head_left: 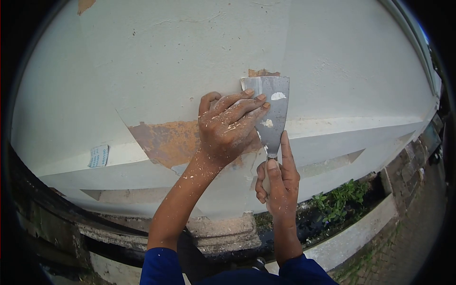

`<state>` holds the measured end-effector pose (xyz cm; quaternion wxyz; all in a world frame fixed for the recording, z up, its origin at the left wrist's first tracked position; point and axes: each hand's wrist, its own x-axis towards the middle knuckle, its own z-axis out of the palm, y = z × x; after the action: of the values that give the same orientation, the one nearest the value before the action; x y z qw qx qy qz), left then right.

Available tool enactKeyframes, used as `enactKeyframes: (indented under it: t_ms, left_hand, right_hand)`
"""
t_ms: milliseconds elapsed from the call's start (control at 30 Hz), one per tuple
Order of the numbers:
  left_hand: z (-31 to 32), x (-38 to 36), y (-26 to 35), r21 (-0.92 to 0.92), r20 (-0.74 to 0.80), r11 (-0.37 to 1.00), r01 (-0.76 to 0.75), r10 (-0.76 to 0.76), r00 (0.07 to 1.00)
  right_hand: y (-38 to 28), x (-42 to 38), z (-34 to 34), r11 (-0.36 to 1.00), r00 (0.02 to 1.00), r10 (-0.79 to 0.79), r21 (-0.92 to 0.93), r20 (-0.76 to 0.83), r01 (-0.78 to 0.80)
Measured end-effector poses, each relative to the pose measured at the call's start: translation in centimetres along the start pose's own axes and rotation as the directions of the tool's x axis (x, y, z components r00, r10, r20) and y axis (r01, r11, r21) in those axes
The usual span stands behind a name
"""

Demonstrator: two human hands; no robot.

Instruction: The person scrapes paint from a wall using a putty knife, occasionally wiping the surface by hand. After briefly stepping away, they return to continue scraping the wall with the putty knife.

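Observation:
My right hand (280,185) is wrapped round the handle of a wide putty knife (277,111), thumb and index finger reaching up toward the blade's neck. The blade points up, and its edge lies against the wall just below a small bare brown patch (264,73). White paint blobs mark the metal. Stretched fingertips of my left hand (230,123) rest on the blade's left side. Pale flakes cling to that hand and forearm. Behind the left wrist is a larger patch of stripped paint (166,140) on the pale wall (190,61). My right palm hides most of the handle.
A sloped ledge (332,127) runs across the wall below the blade. A small printed paper (99,156) sticks to the wall at left. Underneath lie a broken concrete edge (223,232), a dark drain with green plants (342,197) and a concrete kerb (354,230).

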<state>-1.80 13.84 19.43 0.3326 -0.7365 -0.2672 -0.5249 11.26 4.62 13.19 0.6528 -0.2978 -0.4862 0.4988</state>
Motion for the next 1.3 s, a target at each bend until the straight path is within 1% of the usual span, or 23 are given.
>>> enactKeyframes:
  t_ms: [33,67,133,233,267,333,367,467,567,633,667,733,767,867,933,1033,1067,1133,1167,1300]
  left_hand:
    - [0.1,0.5,-0.1,-0.010,-0.014,1.000,0.005,-0.005,1.000]
    - [0.0,0.4,0.0,-0.008,0.006,1.000,0.015,-0.015,1.000]
    - [-0.4,-0.7,0.7,-0.004,0.059,0.999,0.041,-0.041,0.997]
    - [0.1,-1.7,1.0,-0.039,0.058,0.997,0.064,-0.061,0.996]
    - [0.0,-1.5,0.8,-0.023,0.052,0.999,0.044,-0.043,0.998]
    - [-0.3,0.4,0.2,0.011,0.025,1.000,0.009,-0.009,1.000]
    - [-0.3,0.3,0.3,0.028,0.036,1.000,0.010,-0.011,0.999]
    - [-0.2,-2.0,1.3,-0.057,0.093,0.995,0.087,-0.082,0.992]
    - [-0.1,-0.5,0.4,-0.030,0.032,0.999,0.040,-0.039,0.999]
    - [-0.1,0.2,0.2,-0.024,0.003,0.999,0.025,-0.025,1.000]
    - [-0.1,-0.2,0.5,-0.030,0.029,0.999,0.041,-0.040,0.999]
    - [-0.2,-1.4,1.0,-0.044,0.084,0.997,0.059,-0.055,0.995]
    - [-0.1,-1.2,0.8,-0.039,0.067,0.998,0.051,-0.048,0.997]
    - [0.0,-0.5,0.3,-0.026,0.030,0.999,0.029,-0.028,0.999]
    - [-0.1,0.8,0.1,-0.014,-0.010,1.000,0.022,-0.022,1.000]
    - [-0.1,-1.2,1.2,-0.065,0.067,0.994,0.083,-0.078,0.995]
    - [0.1,-1.0,0.8,-0.058,0.041,0.997,0.054,-0.052,0.998]
    - [0.5,-0.2,-0.1,-0.048,0.005,0.999,0.002,-0.001,1.000]
    - [0.3,0.4,-0.2,-0.053,0.010,0.998,0.015,-0.014,1.000]
    - [0.4,-0.7,0.4,-0.095,0.039,0.994,0.054,-0.050,0.998]
  right_hand:
    - [-0.6,0.3,0.1,1.000,1.000,-0.012,0.005,0.008,0.012]
    - [-1.1,0.5,0.1,1.000,1.000,-0.023,0.008,0.021,0.023]
    - [-0.1,-0.8,-0.3,1.000,1.000,0.020,0.006,0.012,-0.020]
    - [0.4,-0.2,-0.2,1.000,1.000,0.019,-0.024,-0.005,-0.019]
    - [0.4,0.0,-0.2,0.999,1.000,0.022,-0.043,-0.017,-0.023]
    - [-0.6,0.1,0.0,1.000,1.000,0.010,-0.016,-0.011,-0.010]
    - [-1.0,0.2,0.0,1.000,1.000,0.003,-0.006,-0.001,-0.003]
    - [0.9,-1.2,-0.4,0.999,0.999,0.034,-0.015,-0.022,-0.034]
    - [0.1,0.3,0.1,0.999,1.000,-0.003,-0.042,-0.017,0.002]
    - [-0.7,0.0,0.2,1.000,1.000,0.001,-0.025,-0.011,-0.001]
    - [-1.0,-0.1,0.2,1.000,1.000,0.003,-0.018,-0.006,-0.003]
    - [0.6,-1.2,-0.4,1.000,1.000,0.020,0.000,-0.024,-0.020]
    - [1.1,-1.3,-0.4,1.000,0.999,0.021,0.012,-0.030,-0.020]
    - [-0.2,0.6,0.4,0.999,0.999,-0.036,-0.021,-0.012,0.036]
    - [-0.8,0.4,0.5,1.000,1.000,-0.014,-0.011,-0.018,0.014]
    - [0.3,-0.7,-0.3,1.000,1.000,0.012,-0.006,-0.023,-0.012]
    - [0.7,-0.7,-0.4,1.000,1.000,0.010,-0.001,-0.023,-0.010]
    - [-0.2,0.7,0.2,0.999,0.999,-0.043,-0.024,-0.025,0.042]
    - [-0.5,1.1,0.4,0.997,0.997,-0.069,-0.038,-0.028,0.068]
    - [0.0,0.0,0.2,0.999,0.999,-0.022,-0.030,-0.041,0.020]
